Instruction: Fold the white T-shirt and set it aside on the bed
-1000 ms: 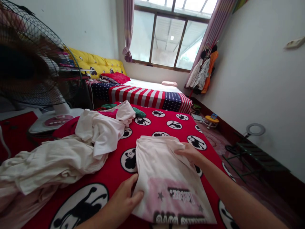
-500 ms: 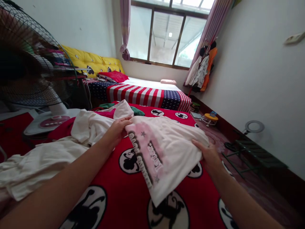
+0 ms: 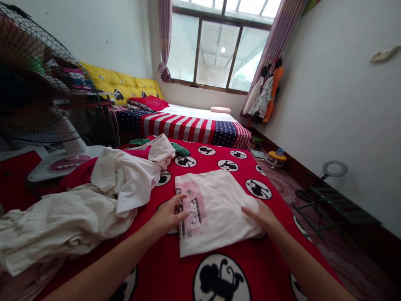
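Red monkey-print blanket [image 3: 206, 161] under a folded white T-shirt [image 3: 216, 213], open left hand [image 3: 167, 215] and open right hand [image 3: 260, 217] resting on its sides, gripping nothing; folding looks finished, shirt ready for lifting.

The only sizeable print is on a folded white T-shirt [image 3: 219, 213] at about 6 o'clock in the view: a dark block of sideways lettering [image 3: 194, 214] on a pink patch, perhaps "Lancer", though blur leaves that unsure. A second line of dark lettering [image 3: 179, 214] runs along the shirt's 9 o'clock edge, too cut off to read. The pink control panel [image 3: 69, 163] on the fan base, around 9 o'clock, carries marks too small to tell.
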`<action>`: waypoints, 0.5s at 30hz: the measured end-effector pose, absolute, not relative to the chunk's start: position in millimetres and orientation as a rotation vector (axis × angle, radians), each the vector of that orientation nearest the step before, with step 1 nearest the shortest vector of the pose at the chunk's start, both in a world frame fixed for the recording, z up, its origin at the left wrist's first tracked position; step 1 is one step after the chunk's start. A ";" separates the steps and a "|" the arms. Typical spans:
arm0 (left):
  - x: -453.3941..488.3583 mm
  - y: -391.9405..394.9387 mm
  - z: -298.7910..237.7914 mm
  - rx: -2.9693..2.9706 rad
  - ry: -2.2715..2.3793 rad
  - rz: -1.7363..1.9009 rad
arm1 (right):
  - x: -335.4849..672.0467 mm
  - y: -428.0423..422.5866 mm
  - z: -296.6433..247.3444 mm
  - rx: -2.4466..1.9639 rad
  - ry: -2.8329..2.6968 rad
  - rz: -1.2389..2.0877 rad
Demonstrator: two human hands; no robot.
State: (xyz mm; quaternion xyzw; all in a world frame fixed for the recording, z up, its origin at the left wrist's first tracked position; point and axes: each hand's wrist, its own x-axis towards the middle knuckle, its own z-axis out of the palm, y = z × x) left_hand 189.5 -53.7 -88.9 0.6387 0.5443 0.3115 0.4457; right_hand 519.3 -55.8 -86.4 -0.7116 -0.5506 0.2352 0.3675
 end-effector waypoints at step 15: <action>201.2 -63.2 -5.6 0.975 0.961 0.861 | 506.8 -96.6 11.1 -1.357 -0.862 1.066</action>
